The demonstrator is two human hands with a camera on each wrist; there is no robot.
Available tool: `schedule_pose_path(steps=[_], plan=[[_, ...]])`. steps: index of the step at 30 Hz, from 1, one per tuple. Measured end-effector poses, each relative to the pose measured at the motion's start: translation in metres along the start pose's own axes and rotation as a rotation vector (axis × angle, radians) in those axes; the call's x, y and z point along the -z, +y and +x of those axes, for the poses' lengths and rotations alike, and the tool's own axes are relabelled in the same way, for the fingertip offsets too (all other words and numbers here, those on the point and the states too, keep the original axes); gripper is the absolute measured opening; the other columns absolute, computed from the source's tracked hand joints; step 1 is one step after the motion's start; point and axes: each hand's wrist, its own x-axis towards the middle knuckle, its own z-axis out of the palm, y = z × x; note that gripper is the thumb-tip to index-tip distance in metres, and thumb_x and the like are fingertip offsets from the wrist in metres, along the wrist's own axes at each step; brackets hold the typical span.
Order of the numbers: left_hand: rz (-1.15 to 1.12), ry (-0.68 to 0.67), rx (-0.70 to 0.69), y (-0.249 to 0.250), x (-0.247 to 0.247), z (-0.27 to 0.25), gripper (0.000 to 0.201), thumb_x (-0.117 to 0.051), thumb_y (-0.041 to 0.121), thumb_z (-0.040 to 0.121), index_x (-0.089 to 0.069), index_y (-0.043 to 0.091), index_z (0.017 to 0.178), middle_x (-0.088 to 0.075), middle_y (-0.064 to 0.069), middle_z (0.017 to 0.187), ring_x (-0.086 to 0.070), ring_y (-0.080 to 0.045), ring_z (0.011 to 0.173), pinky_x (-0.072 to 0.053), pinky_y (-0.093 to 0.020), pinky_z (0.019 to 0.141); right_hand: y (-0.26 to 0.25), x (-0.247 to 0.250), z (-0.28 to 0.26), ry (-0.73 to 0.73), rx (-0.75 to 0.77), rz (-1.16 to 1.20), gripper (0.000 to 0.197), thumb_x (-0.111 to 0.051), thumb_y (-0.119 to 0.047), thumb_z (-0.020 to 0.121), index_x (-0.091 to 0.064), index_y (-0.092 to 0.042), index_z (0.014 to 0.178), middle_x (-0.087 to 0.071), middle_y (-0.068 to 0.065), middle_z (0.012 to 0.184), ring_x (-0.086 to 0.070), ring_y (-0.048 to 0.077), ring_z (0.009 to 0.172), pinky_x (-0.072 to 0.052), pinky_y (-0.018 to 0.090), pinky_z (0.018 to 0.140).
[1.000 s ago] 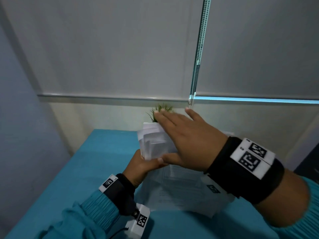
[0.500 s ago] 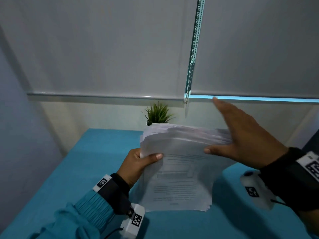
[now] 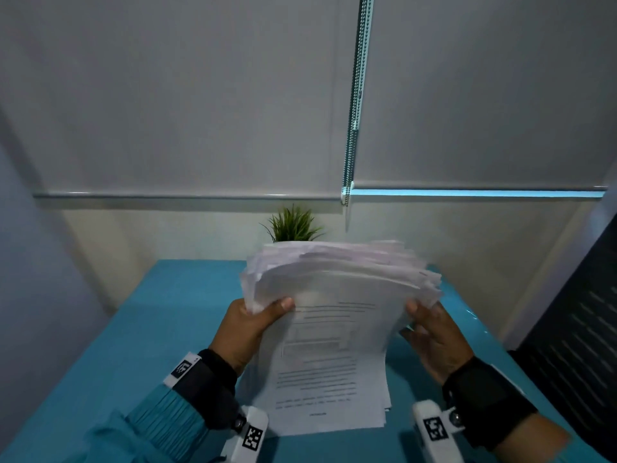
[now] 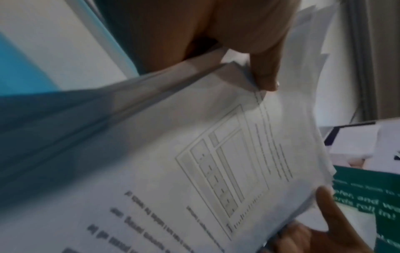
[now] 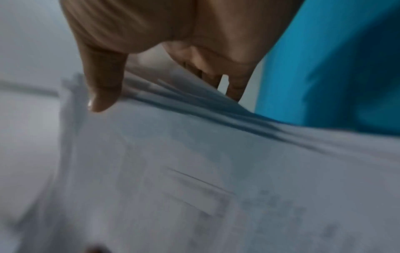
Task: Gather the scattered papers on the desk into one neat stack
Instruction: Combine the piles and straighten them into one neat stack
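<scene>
Left hand [image 3: 248, 332]: grips the left edge of the paper stack [image 3: 330, 355], thumb on the front sheet, fingers behind.
Paper stack: stands on its near edge on the teal desk [image 3: 133, 329], centre, leaning back; far edges fan out unevenly.
Right hand [image 3: 434, 335]: clasps the right edge, thumb in front, fingers curled behind.
Step in hand: likely squaring the sheets.
Doing it well: loosen both holds slightly, tap the bottom edge on the desk, press the sides inward evenly.
Plant [image 3: 293, 225]: far side, behind the stack.

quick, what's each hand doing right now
Left hand: grips the left edge of the paper stack, thumb on front.
Right hand: grips the stack's right edge.
</scene>
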Motion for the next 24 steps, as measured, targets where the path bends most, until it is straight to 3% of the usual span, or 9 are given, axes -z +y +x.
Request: schedule_pose_path(steps=[3, 5, 8, 11, 13, 15, 18, 21, 24], plan=[[-0.022, -0.012, 0.007, 0.002, -0.001, 0.000, 0.077, -0.089, 0.063, 0.041, -0.076, 0.013, 0.098, -0.076, -0.015, 0.099, -0.071, -0.034, 0.095, -0.059, -0.044, 0.083, 0.005, -0.006, 0.002, -0.013, -0.014, -0.158, 0.077, -0.092, -0.038, 0.051, -0.061, -0.014, 0.117, -0.070, 0.010, 0.114, -0.064, 0.029, 0.109, -0.055, 0.031, 0.083], [-0.009, -0.002, -0.030, 0.004, -0.002, 0.001, 0.078, -0.091, 0.060, 0.040, -0.075, 0.015, 0.101, -0.075, -0.013, 0.103, -0.071, -0.031, 0.098, -0.057, -0.046, 0.088, -0.003, -0.019, 0.006, 0.017, 0.036, -0.174, 0.079, -0.093, -0.044, 0.043, -0.066, -0.013, 0.110, -0.071, 0.013, 0.109, -0.066, 0.031, 0.105, -0.055, 0.034, 0.083], [-0.040, 0.011, -0.102, 0.009, -0.005, 0.001, 0.080, -0.095, 0.051, 0.038, -0.072, 0.020, 0.107, -0.075, -0.009, 0.107, -0.070, -0.028, 0.101, -0.058, -0.041, 0.084, -0.020, -0.040, 0.010, 0.039, 0.124, -0.179, 0.076, -0.091, -0.043, 0.050, -0.065, -0.014, 0.115, -0.071, 0.010, 0.111, -0.066, 0.030, 0.106, -0.054, 0.034, 0.085], [-0.028, 0.021, -0.196, 0.024, -0.011, -0.002, 0.066, -0.095, 0.041, 0.043, -0.074, 0.027, 0.104, -0.075, -0.007, 0.105, -0.071, -0.026, 0.099, -0.058, -0.040, 0.081, -0.032, -0.056, 0.005, -0.013, 0.213, -0.281, 0.069, -0.085, -0.031, 0.064, -0.056, -0.023, 0.126, -0.067, 0.003, 0.120, -0.063, 0.024, 0.112, -0.051, 0.041, 0.093], [-0.003, -0.017, -0.269, 0.034, -0.014, -0.002, 0.057, -0.089, 0.030, 0.054, -0.072, 0.026, 0.108, -0.074, -0.006, 0.109, -0.071, -0.025, 0.102, -0.057, -0.041, 0.084, -0.039, -0.064, 0.000, -0.027, 0.272, -0.342, 0.075, -0.085, -0.031, 0.064, -0.049, -0.026, 0.130, -0.064, -0.002, 0.123, -0.061, 0.018, 0.114, -0.051, 0.037, 0.092], [0.026, -0.031, -0.318, 0.033, -0.014, 0.000, 0.068, -0.087, 0.028, 0.059, -0.063, 0.019, 0.123, -0.070, -0.008, 0.119, -0.067, -0.026, 0.111, -0.055, -0.043, 0.090, -0.037, -0.066, -0.003, -0.016, 0.300, -0.310, 0.080, -0.088, -0.023, 0.064, -0.045, -0.026, 0.131, -0.063, -0.003, 0.124, -0.061, 0.014, 0.112, -0.052, 0.031, 0.090], [0.038, 0.047, -0.283, 0.013, -0.010, 0.000, 0.080, -0.088, 0.031, 0.060, -0.054, 0.018, 0.132, -0.066, -0.008, 0.125, -0.064, -0.026, 0.114, -0.054, -0.043, 0.092, -0.020, -0.058, -0.003, 0.037, 0.218, -0.295, 0.081, -0.090, -0.028, 0.059, -0.047, -0.028, 0.127, -0.064, -0.001, 0.121, -0.063, 0.018, 0.110, -0.054, 0.035, 0.088], [0.120, 0.101, -0.161, -0.007, -0.007, -0.004, 0.082, -0.091, 0.051, 0.049, -0.063, 0.021, 0.120, -0.072, -0.004, 0.113, -0.068, -0.025, 0.107, -0.058, -0.045, 0.087, 0.002, -0.042, 0.000, 0.025, 0.065, -0.336, 0.082, -0.090, -0.044, 0.051, -0.056, -0.020, 0.122, -0.068, 0.006, 0.115, -0.063, 0.028, 0.109, -0.055, 0.046, 0.088], [0.128, 0.103, -0.113, -0.014, -0.007, -0.006, 0.076, -0.092, 0.056, 0.041, -0.073, 0.016, 0.104, -0.077, -0.003, 0.101, -0.072, -0.025, 0.097, -0.059, -0.044, 0.084, 0.012, -0.037, -0.001, 0.006, 0.011, -0.390, 0.068, -0.085, -0.046, 0.051, -0.066, -0.015, 0.109, -0.073, 0.002, 0.102, -0.067, 0.026, 0.101, -0.058, 0.035, 0.081]])
